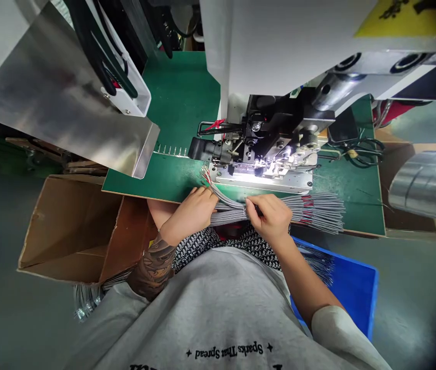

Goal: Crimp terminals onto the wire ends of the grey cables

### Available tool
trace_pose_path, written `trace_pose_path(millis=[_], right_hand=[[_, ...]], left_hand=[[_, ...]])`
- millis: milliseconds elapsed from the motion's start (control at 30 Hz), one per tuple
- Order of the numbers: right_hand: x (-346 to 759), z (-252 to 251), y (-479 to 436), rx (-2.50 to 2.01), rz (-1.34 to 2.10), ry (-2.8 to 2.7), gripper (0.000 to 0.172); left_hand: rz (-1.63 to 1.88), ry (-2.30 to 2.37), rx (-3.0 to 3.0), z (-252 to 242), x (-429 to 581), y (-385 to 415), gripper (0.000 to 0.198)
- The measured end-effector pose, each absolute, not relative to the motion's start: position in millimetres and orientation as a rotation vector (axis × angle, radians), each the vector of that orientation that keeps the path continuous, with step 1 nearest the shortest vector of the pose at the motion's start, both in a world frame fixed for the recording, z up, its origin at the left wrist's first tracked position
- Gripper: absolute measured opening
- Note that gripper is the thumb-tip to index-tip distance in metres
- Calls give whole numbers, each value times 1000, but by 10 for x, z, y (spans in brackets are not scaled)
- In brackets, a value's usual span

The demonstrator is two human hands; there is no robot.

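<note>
along the front edge of the green bench [181,92], we hold a bundle of grey cables [229,218] lying crosswise, its left part over the edge, above our lap, and its right ends fanned out over the bench top. our left hand [198,209] has its fingers curled in on the left part of the bundle, the tips partly hidden among the cables. our right hand [271,217] is closed on the middle, thumb and forefinger nearly together, next to a shiny tie [245,211]. a few cables curve up between our hands, and their stripped ends, the red and white wires [206,174], point toward the machine [268,139]. red bits [308,209] cross the bundle near its right end.

just beyond our hands, a bright lamp glow falls on the machine's metal base plate [264,181]. a strip of small metal terminals [170,151] runs in from the left. left of us we see an open cardboard box [73,231], with more cables [87,300] beneath it; to our right, below the bench, a blue bin [355,293] holds dark wires [320,263].
</note>
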State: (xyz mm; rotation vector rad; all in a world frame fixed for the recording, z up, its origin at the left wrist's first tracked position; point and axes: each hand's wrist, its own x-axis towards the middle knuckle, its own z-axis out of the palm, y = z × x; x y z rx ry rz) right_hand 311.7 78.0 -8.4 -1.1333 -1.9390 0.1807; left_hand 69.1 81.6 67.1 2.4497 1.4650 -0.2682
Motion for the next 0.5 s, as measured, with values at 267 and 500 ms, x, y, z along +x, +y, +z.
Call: trace_pose_path(millis=[267, 500], right_hand=[[3444, 21, 789, -1022, 370, -2281, 40], [3412, -21, 790, -1040, 304, -2263, 35]], left_hand=[[-122, 1608, 2416, 727, 603, 896, 11], [434, 1458, 2149, 801, 460, 933, 16]])
